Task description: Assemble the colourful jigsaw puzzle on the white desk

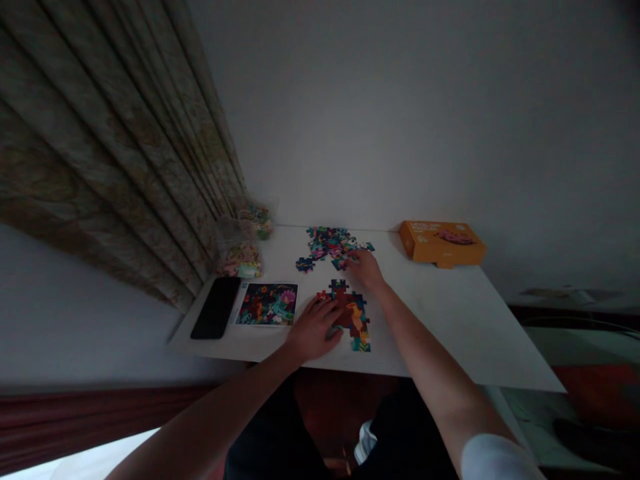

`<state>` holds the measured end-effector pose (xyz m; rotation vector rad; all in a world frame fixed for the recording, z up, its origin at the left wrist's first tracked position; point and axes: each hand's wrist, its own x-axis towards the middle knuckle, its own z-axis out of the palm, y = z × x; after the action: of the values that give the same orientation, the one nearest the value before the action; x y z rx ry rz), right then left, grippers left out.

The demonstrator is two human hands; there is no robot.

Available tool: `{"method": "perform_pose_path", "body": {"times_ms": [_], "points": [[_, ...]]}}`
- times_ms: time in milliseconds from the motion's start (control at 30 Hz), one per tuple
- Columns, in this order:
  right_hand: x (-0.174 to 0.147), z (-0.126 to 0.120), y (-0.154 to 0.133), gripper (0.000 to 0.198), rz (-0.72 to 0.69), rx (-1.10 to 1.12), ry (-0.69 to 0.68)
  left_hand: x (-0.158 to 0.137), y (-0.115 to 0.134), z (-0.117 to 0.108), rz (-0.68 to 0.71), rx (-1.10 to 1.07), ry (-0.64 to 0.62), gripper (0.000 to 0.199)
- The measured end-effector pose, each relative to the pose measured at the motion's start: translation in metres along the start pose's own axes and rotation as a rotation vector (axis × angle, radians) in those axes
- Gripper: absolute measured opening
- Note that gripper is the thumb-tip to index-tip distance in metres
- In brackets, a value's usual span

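- Near the front edge of the desk point(460, 320), about midway along it, lay the joined puzzle section point(356, 310); your left hand point(316, 328) rested palm down over its left side, fingers partly spread.
- Toward the back edge, your right hand point(366, 268) had its fingertips at the near side of the loose pieces point(327, 241); whether they pinched one could not be told.
- The pieces looked like light, stiff card, probably apt to slide on the desk; you would have held each best by opposite edges, sparing the tabs.
- The section looked liable to bend at its seams, so a flat palm suited it better than lifting one corner.
- Its long axis ran roughly front to back, a narrow stub pointing toward the back edge.
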<state>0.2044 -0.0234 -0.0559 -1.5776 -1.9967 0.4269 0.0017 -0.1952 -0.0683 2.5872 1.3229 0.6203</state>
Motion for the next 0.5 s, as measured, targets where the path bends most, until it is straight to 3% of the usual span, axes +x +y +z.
{"method": "perform_pose_path", "body": {"times_ms": [200, 333, 500], "points": [[0.048, 0.024, -0.038, 0.054, -0.046, -0.173, -0.119, 0.001, 0.001, -0.004, -0.014, -0.016, -0.019, 0.046], [0.066, 0.029, -0.034, 0.065, 0.012, -0.199, -0.214, 0.002, 0.001, -0.006, -0.019, -0.034, -0.040, 0.047], [0.069, 0.031, -0.029, 0.064, -0.024, -0.220, -0.195, 0.003, 0.000, -0.006, -0.016, -0.047, -0.053, 0.047]]}}
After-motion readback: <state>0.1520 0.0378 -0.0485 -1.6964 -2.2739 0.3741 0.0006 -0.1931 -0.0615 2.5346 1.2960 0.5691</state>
